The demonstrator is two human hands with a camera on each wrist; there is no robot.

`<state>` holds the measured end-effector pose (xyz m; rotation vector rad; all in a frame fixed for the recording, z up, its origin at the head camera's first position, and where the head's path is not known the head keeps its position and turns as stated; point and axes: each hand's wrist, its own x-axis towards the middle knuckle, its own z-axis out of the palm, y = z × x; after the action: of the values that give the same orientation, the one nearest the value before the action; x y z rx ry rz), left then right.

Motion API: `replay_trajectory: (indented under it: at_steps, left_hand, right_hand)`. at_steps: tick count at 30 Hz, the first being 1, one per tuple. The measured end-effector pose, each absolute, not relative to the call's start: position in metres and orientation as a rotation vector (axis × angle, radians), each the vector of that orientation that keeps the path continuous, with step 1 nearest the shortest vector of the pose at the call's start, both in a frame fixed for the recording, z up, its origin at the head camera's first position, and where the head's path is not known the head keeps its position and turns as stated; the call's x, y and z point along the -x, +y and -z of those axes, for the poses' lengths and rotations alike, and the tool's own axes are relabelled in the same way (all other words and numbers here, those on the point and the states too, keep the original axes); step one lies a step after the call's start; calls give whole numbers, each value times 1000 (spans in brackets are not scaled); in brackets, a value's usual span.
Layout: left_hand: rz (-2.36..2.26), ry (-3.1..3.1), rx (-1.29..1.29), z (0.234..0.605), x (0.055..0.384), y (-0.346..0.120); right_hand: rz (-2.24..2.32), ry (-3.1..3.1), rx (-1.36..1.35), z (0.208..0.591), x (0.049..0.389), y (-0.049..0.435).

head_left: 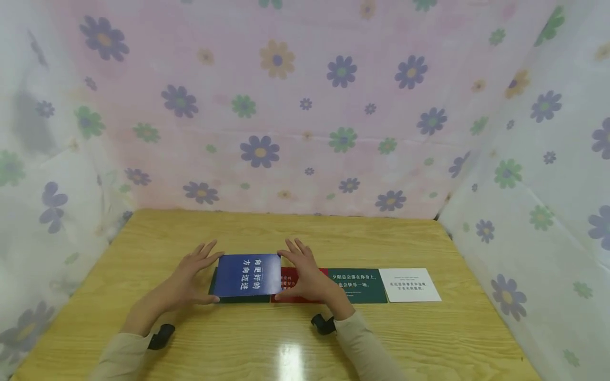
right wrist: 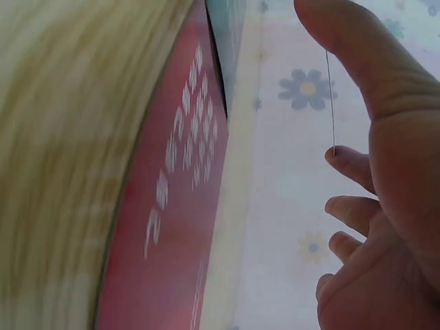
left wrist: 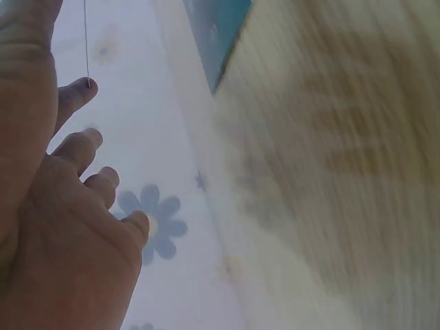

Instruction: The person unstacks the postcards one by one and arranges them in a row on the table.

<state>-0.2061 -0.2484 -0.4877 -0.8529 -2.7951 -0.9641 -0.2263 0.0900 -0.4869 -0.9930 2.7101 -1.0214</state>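
Observation:
A blue card [head_left: 231, 278] with white Chinese characters is held level above the row of cards. My left hand [head_left: 178, 280] pinches its left edge between thumb and index finger, one at each corner. On its right edge my right hand [head_left: 312, 280] grips the same way. From the wrists the blue card [right wrist: 331, 103] shows only as a thin line between thumb and index finger. Beneath it lies a green card [head_left: 245, 299], mostly hidden, and a red card [head_left: 288, 280], partly covered by the right hand. The other fingers of both hands spread away from the card.
Further right in the row lie another green card [head_left: 364, 293] and a white card [head_left: 410, 288], both printed with text. The wooden table [head_left: 238, 338] is bounded by flower-patterned cloth [head_left: 305, 121] behind and at both sides. Black bands [head_left: 323, 324] sit at the wrists.

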Motion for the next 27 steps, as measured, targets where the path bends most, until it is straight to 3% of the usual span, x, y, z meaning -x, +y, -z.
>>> replay_trajectory:
  at_steps: [27]
  left_hand:
    - [998, -2859, 748, 504, 186, -334]
  right_hand:
    - [658, 2828, 940, 487, 214, -6]
